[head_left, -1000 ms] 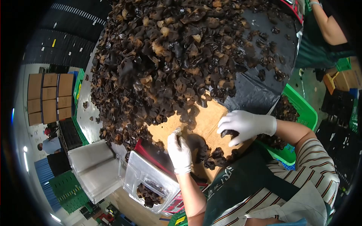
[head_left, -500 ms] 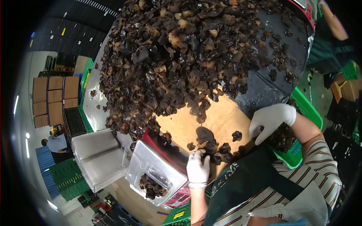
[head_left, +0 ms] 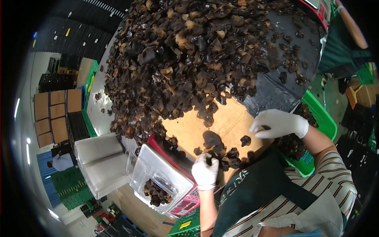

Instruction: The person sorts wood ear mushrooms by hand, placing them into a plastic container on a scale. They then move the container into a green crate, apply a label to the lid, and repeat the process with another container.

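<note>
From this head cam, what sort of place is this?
Probably a food packing warehouse: a big pile of dried fungus, a clear plastic tray on a scale, stacked cardboard boxes and green crates behind.

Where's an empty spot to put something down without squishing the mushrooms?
The bare cardboard between the big mushroom pile and the small clump at the left hand is free. The black sheet beside the pile has only scattered bits. The pile itself is crowded.
</note>
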{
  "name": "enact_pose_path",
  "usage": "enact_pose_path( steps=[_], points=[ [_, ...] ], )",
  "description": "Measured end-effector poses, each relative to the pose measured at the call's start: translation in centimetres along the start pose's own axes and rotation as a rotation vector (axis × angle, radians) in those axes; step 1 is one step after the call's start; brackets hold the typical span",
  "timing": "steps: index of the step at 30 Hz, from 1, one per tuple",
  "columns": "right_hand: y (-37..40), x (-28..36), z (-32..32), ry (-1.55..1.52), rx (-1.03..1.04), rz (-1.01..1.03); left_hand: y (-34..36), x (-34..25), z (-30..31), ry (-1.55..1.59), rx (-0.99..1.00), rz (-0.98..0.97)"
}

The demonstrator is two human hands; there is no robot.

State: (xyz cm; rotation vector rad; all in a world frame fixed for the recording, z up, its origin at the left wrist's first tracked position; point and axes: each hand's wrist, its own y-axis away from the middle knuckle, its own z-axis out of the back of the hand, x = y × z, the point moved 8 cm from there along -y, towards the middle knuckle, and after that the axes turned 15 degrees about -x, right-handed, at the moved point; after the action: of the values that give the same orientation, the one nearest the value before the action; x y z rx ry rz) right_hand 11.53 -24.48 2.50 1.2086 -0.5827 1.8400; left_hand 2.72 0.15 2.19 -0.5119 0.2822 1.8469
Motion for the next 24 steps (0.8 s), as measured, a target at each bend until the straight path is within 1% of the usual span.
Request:
enact_pose_path(
  steps=[1, 3, 4, 5, 6, 7, 9, 11, 12, 13, 15, 17, 19, 20, 23, 24],
  points=[
    [0.0, 0.1, 1.1, 0.010, -0.043, 0.035, -0.3, -0.2, 1.0, 0.045, -0.063, -0.024],
    [-0.2, 0.4, 3.0, 0.027, -0.123, 0.106, 0.0, 0.0, 1.8, 0.362, 0.055, 0.310],
    [-0.4, 0.5, 3.5, 0.051, -0.122, 0.104, 0.6, -1.3, 1.8, 0.615, 0.165, 0.390],
    [-0.4, 0.7, 3.7, 0.053, -0.129, 0.105, 0.9, -4.1, 2.4, 0.748, 0.306, 0.349],
    [-0.5, 0.9, 3.8, 0.054, -0.134, 0.109, 0.9, -5.5, 2.5, 0.768, 0.352, 0.232],
    [-0.6, 1.0, 3.8, 0.056, -0.141, 0.114, 0.9, -6.7, 2.6, 0.786, 0.395, 0.113],
    [-0.8, 1.5, 3.4, 0.027, -0.144, 0.158, 0.7, -5.4, 2.2, 0.537, 0.274, 0.043],
    [-0.8, 2.2, 2.4, 0.013, -0.140, 0.206, 1.6, -3.9, 1.7, 0.246, 0.248, -0.092],
    [-0.9, 2.6, 1.5, 0.060, -0.146, 0.218, 2.4, -3.0, 1.1, 0.154, 0.272, -0.074],
    [-0.9, 2.9, -0.1, 0.067, -0.099, 0.267, 3.2, -2.1, 0.4, 0.061, 0.296, -0.058],
    [-0.6, 3.2, -3.9, 0.080, -0.002, 0.369, 4.3, -1.8, -0.7, 0.038, 0.219, -0.114],
    [0.5, 4.7, -7.8, 0.117, -0.011, 0.550, 5.1, -0.5, -2.1, -0.030, 0.202, -0.028],
    [1.0, 5.5, -9.9, 0.092, -0.155, 0.647, 5.1, -0.2, -2.5, 0.006, 0.142, -0.047],
    [0.9, 5.1, -11.5, 0.177, -0.132, 0.642, 5.1, -0.2, -2.5, 0.025, 0.112, -0.057],
    [-0.6, 5.4, -10.7, 0.070, -0.078, 0.496, 5.1, 1.1, -2.2, 0.252, 0.099, 0.100],
    [-1.0, 5.0, -10.1, -0.008, -0.106, 0.445, 5.2, 1.2, -1.9, 0.436, 0.109, 0.274]
  ],
)
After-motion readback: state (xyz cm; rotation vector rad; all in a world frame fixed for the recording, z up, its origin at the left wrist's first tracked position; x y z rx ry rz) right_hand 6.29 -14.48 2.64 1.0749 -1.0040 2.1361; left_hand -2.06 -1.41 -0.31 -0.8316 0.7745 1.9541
